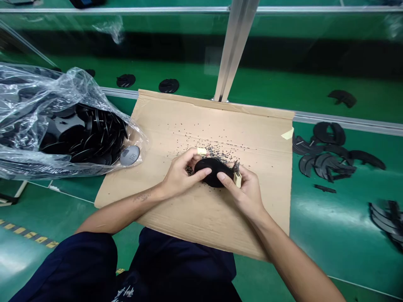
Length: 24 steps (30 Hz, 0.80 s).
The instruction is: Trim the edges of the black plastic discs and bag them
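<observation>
A black oval plastic part (pixel 213 170) is held over a sheet of brown cardboard (pixel 201 209). My left hand (pixel 179 176) grips its left side, fingers curled over the top, with tape on one fingertip. My right hand (pixel 247 191) steadies its right edge with the thumb and holds a small tool (pixel 236 173) against the part. Tiny black shavings (pixel 217 147) lie scattered on the cardboard behind the part.
A clear plastic bag (pixel 47 121) full of black round parts lies at the left, one grey disc (pixel 129 155) at its mouth. Black trimmed pieces (pixel 327 155) lie on the green surface at the right. A metal post (pixel 234 46) rises behind the cardboard.
</observation>
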Available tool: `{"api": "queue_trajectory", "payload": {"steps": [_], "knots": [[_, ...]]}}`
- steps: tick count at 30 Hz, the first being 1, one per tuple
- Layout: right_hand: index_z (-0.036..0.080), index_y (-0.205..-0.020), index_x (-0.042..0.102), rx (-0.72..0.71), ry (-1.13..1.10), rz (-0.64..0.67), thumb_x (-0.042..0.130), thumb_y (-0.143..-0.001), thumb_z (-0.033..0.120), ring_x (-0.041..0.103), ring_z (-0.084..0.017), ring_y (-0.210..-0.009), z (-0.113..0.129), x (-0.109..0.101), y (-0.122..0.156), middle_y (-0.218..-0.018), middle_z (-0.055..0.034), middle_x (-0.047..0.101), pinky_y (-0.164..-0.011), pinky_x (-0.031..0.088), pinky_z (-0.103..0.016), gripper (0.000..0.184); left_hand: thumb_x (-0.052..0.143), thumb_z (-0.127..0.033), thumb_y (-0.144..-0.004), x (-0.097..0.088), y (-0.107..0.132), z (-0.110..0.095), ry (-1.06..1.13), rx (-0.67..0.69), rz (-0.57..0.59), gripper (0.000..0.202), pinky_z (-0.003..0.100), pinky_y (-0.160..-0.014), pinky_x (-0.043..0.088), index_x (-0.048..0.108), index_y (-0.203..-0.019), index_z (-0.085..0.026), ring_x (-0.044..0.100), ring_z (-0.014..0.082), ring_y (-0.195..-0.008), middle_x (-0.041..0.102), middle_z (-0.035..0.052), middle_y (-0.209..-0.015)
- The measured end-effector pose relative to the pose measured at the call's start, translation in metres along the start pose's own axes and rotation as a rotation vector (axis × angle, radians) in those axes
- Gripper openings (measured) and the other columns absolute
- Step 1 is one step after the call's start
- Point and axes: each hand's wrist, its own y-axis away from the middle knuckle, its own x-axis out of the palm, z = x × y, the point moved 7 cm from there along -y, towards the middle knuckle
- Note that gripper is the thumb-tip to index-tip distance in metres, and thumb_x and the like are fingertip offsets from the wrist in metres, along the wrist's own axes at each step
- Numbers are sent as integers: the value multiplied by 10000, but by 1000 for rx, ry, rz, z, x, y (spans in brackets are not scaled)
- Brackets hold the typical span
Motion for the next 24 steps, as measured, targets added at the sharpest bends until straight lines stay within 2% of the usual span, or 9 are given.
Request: {"api": "queue_trajectory", "payload": {"steps": [2,5,8,11,15,21,24], "knots": [[201,-827,634,-25,10,2,751,-823,573,490,-132,-633,0,0,0,-703,26,546,-621,460,-265,390,753,-410,-873,4,-2,3,101,-33,56,327,208,-696,513,691,-1078,-164,626,119,-789,693,33,-913],[204,-833,637,-68,39,19,737,-850,544,522,-140,-642,1,-1,-1,-714,21,575,-623,473,-272,355,738,-465,-878,9,-5,7,215,-73,146,333,218,-669,523,701,-894,-134,630,116,-724,682,21,-809],[214,-897,662,-190,114,4,737,-881,441,605,-161,-728,9,-5,-1,-812,-3,657,-688,514,-292,240,738,-456,-882,3,-7,1,140,-5,143,337,214,-633,508,695,-818,-128,618,111,-687,661,14,-744],[230,-998,686,-394,276,-34,753,-882,319,655,-184,-842,25,-9,1,-936,-34,704,-765,539,-325,161,748,-376,-890,-4,-6,-15,-92,193,109,238,226,-666,521,728,-901,-139,645,121,-739,708,35,-809],[224,-1028,688,-622,454,51,690,-904,192,680,-206,-873,34,-2,8,-972,-73,720,-735,552,-351,128,742,-274,-902,-2,2,-31,-246,447,114,180,250,-741,565,729,-1022,-140,688,132,-833,743,64,-915],[223,-1007,670,-697,464,11,656,-880,90,700,-208,-872,32,1,14,-949,-74,724,-700,567,-342,184,781,-321,-869,-3,3,-37,-176,527,73,306,251,-742,584,723,-1121,-158,693,131,-850,734,61,-926],[226,-1008,658,-704,433,9,677,-859,65,698,-197,-871,33,3,15,-945,-62,717,-709,572,-334,219,749,-306,-899,-4,4,-41,-164,577,45,278,261,-759,582,721,-1133,-157,696,134,-880,736,70,-941]]}}
